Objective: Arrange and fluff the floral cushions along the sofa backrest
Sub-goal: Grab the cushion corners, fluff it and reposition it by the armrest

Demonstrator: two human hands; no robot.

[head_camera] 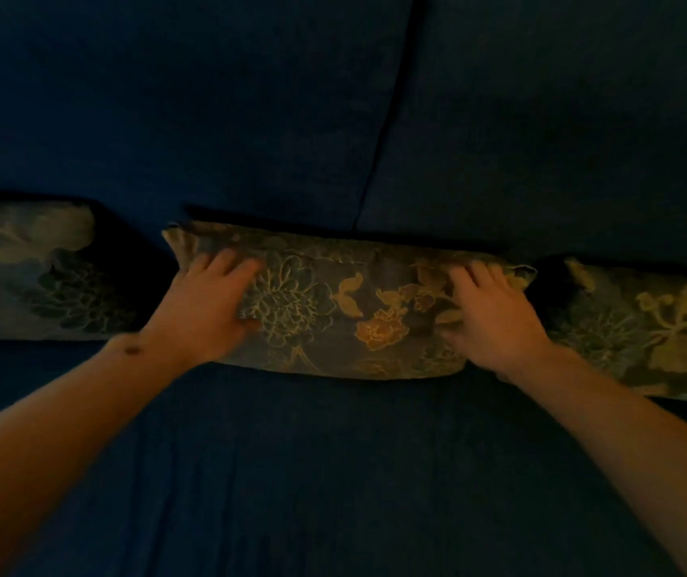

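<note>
Three floral cushions stand in a row against the dark blue sofa backrest (541,139). The middle cushion (354,310) has gold and green flowers on a dim ground. My left hand (204,310) grips its left end, fingers curled over the front face near the top corner. My right hand (495,318) grips its right end the same way. A second cushion (29,268) sits at the far left, apart from the middle one. A third cushion (645,326) leans at the right, close to the middle cushion's corner.
The blue sofa seat (333,472) stretches below the cushions toward me. A seam (383,131) splits the backrest into two panels above the middle cushion. The room is very dim.
</note>
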